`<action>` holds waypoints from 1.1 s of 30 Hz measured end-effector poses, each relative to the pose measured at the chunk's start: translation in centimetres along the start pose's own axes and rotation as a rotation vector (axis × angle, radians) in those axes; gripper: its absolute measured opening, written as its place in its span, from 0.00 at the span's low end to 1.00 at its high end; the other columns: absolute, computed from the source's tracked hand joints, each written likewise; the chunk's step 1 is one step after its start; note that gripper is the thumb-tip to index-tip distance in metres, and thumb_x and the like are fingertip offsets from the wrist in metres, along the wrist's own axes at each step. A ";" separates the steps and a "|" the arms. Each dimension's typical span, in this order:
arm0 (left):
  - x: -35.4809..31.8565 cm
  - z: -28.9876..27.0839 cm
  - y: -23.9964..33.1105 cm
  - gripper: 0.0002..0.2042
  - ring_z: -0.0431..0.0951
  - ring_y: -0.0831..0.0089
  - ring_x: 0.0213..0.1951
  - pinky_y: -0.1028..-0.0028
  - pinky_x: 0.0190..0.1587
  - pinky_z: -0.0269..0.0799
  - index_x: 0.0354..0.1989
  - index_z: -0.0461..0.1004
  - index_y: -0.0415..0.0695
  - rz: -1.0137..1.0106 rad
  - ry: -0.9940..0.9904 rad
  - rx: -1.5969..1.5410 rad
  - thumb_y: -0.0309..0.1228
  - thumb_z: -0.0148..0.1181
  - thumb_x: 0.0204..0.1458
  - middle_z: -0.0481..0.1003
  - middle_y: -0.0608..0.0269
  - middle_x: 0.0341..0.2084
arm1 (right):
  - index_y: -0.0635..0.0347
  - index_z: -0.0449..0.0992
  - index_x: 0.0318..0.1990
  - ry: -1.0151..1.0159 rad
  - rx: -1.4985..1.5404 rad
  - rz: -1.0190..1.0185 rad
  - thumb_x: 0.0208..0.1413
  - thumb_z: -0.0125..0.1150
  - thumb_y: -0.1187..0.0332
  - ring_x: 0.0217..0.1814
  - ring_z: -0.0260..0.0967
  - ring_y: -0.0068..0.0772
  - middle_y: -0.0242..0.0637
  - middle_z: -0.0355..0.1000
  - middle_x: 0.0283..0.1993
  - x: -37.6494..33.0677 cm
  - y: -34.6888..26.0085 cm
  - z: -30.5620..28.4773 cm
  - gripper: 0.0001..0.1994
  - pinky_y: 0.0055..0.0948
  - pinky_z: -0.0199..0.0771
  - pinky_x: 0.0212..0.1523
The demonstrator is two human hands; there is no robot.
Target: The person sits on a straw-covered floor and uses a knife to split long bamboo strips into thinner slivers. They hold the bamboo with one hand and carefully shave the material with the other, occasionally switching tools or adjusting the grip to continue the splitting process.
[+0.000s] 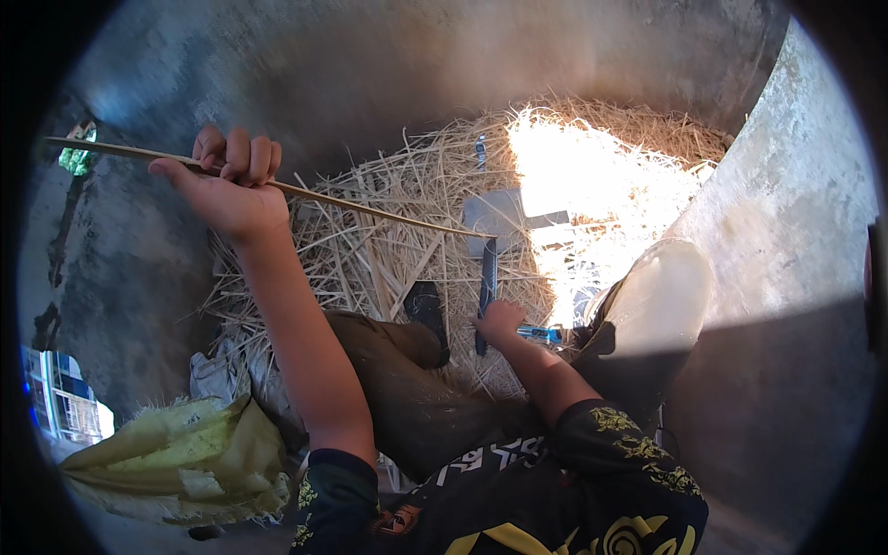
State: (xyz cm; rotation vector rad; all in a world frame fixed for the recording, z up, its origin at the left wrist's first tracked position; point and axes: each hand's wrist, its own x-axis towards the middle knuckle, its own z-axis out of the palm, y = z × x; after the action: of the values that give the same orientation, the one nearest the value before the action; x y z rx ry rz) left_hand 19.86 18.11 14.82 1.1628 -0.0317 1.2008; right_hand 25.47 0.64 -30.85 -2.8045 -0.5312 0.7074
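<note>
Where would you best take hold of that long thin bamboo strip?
Near its raised end, where the left hand already has a grip on the strip. It slants from upper left down to the straw pile, so come from below and curl the fingers over. It looks too thin and flat for anything but a wrap-around hold.

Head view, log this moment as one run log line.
left hand: gripping thin bamboo strip, raised | right hand: on cleaver handle | straw pile beneath | yellow sack at left
</note>
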 end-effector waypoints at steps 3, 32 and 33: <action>0.2 -0.9 -0.8 0.31 0.41 0.80 0.14 0.75 0.21 0.40 0.24 0.54 0.52 0.088 0.005 -0.024 0.70 0.39 0.56 0.46 0.75 0.11 | 0.58 0.79 0.47 -0.046 0.163 0.160 0.43 0.67 0.39 0.52 0.75 0.48 0.44 0.77 0.50 0.5 -0.5 0.1 0.33 0.52 0.63 0.60; 0.0 -1.8 -4.3 0.28 0.47 0.77 0.14 0.73 0.22 0.45 0.27 0.57 0.47 0.052 0.078 -0.120 0.62 0.41 0.60 0.50 0.72 0.15 | 0.59 0.80 0.48 -0.042 -0.166 0.129 0.48 0.64 0.59 0.53 0.77 0.42 0.45 0.78 0.51 -5.4 5.2 -17.0 0.20 0.39 0.76 0.53; 0.0 -2.0 -4.2 0.28 0.47 0.77 0.14 0.73 0.22 0.45 0.26 0.57 0.47 0.046 0.095 -0.120 0.62 0.41 0.60 0.49 0.72 0.14 | 0.60 0.80 0.48 -0.026 -0.158 0.133 0.48 0.64 0.59 0.52 0.77 0.43 0.46 0.78 0.51 -6.5 5.7 -17.8 0.21 0.40 0.76 0.52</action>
State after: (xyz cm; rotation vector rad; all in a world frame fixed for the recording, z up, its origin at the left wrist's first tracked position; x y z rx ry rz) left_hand 21.82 19.98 11.07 1.0037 -0.0585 1.2760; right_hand 30.49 -8.92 -14.32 -3.0045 -0.4260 0.7599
